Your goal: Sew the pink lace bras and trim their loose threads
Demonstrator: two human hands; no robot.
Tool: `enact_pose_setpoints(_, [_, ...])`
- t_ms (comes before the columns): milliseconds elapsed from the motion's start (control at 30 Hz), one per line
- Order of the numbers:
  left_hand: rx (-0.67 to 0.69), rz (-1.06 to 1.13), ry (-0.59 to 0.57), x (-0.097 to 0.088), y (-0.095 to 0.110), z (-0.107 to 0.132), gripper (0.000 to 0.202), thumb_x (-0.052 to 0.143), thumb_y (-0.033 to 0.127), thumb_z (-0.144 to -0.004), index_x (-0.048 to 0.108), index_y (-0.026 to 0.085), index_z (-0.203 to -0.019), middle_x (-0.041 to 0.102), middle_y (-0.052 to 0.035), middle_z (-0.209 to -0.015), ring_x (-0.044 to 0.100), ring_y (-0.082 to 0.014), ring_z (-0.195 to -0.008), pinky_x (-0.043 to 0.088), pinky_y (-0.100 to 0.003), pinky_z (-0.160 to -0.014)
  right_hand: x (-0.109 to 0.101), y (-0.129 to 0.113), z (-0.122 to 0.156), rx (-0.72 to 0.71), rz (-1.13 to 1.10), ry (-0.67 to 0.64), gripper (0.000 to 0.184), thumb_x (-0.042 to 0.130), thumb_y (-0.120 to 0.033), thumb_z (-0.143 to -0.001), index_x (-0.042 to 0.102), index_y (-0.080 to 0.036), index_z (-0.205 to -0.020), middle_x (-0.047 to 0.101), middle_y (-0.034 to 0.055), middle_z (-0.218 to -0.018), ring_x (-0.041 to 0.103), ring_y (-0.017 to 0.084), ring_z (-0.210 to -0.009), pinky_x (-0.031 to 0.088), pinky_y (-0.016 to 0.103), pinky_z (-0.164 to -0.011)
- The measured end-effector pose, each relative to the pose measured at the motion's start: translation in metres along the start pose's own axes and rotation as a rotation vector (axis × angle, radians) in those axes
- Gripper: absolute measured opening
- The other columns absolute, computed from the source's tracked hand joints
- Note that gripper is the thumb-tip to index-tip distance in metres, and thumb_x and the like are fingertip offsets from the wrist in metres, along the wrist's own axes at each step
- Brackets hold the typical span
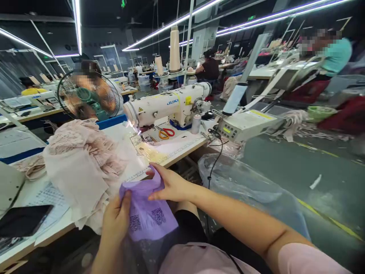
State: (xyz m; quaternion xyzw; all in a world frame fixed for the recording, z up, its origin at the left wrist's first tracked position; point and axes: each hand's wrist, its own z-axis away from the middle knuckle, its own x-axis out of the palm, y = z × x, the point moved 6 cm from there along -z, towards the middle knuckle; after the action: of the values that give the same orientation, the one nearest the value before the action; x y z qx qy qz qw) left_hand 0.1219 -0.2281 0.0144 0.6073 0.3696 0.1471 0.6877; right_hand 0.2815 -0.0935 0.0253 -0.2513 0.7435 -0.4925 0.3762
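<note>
A thin purple sheet (148, 219) printed with two QR codes hangs in front of my lap, just below the sewing table's front edge. My left hand (118, 215) pinches its left side between thumb and fingers. At the upper right corner, my right hand (168, 184) grips the sheet, which curls up there toward the fingertips. Beyond my hands stands a white JUKI sewing machine (168, 104) with its needle lamp lit. A heap of pale pink fabric pieces (82, 152), some lacy, lies left of the needle.
Scissors (165, 133) and a thread cone (195, 124) sit beside the machine. A dark phone (24, 220) rests on written papers at left. A fan (88, 95) stands behind the table. Clear plastic (242, 186) drapes a bin at right. Other people work farther back.
</note>
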Motion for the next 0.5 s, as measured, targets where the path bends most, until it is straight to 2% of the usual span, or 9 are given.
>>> enact_pose_setpoints(100, [-0.164,0.142,-0.299,0.068,-0.010,0.026,0.044,0.072,0.055,-0.063,0.071,0.016,-0.083,0.070,-0.0048,-0.073,0.064,-0.0252,-0.073,0.051,-0.032,-0.063,-0.027,0.042,0.042,0.189,-0.177,0.224,0.075,0.077,-0.032,-0.060,0.045,-0.015,-0.126,0.057,0.0125,-0.121,0.054,0.027,-0.112,0.040,0.044,-0.098])
enact_pose_setpoints(200, [-0.256,0.143,-0.436,0.108,-0.019,0.044,0.043,0.077,0.051,-0.058,0.068,0.015,-0.081,0.070,-0.0056,-0.071,0.065,-0.0256,-0.068,0.053,-0.036,-0.063,-0.050,0.071,0.074,0.216,-0.548,0.331,0.065,0.080,-0.025,-0.052,0.052,-0.017,-0.110,0.061,0.0065,-0.112,0.057,0.022,-0.106,0.045,0.039,-0.094])
enact_pose_setpoints(300, [-0.300,0.137,-0.549,0.139,-0.019,0.056,0.045,0.081,0.045,-0.055,0.066,0.015,-0.085,0.071,-0.0062,-0.076,0.066,-0.0267,-0.073,0.054,-0.038,-0.066,-0.073,0.089,0.099,0.230,-0.779,0.436,0.062,0.082,-0.020,-0.045,0.054,-0.018,-0.100,0.064,0.0023,-0.099,0.060,0.020,-0.099,0.048,0.035,-0.089])
enact_pose_setpoints(400, [-0.324,0.174,-0.588,0.162,-0.016,0.059,0.044,0.084,0.036,-0.052,0.065,0.016,-0.087,0.072,-0.0054,-0.083,0.066,-0.0245,-0.082,0.054,-0.034,-0.073,-0.096,0.102,0.120,0.239,-0.815,0.633,0.058,0.082,-0.023,-0.046,0.053,-0.017,-0.095,0.065,0.0026,-0.095,0.061,0.020,-0.095,0.049,0.035,-0.086])
enact_pose_setpoints(500, [-0.372,0.220,-0.580,0.175,-0.016,0.056,0.044,0.086,0.031,-0.050,0.065,0.016,-0.085,0.072,-0.0035,-0.081,0.066,-0.0210,-0.080,0.053,-0.029,-0.072,-0.109,0.111,0.140,0.246,-0.841,0.795,0.058,0.082,-0.031,-0.047,0.050,-0.018,-0.094,0.064,0.0043,-0.100,0.061,0.019,-0.096,0.048,0.034,-0.087])
